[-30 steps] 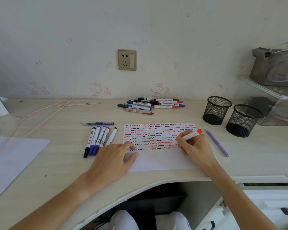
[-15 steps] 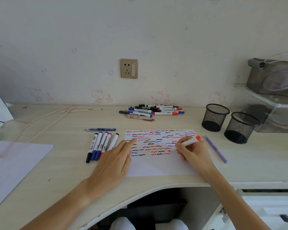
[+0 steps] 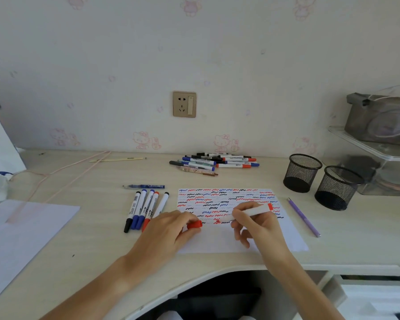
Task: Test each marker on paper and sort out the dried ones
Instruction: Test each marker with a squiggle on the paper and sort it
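The right hand grips a red marker low on the barrel, tip down on the paper at a fresh red squiggle, the red end cap pointing right. The left hand sits on the paper's near-left edge, fingers pinching the red cap just left of the tip. So both hands are closed on something, close together but not touching.

The sheet's far half is packed with rows of red, blue and black squiggles; the near half is blank. Left of the paper, a row of five markers lies side by side, caps toward the near edge, with a blue pen lying crosswise just beyond them. A pile of markers waits by the far wall. To the right lies a purple pen, and beyond it two mesh cups stand side by side on the desk.
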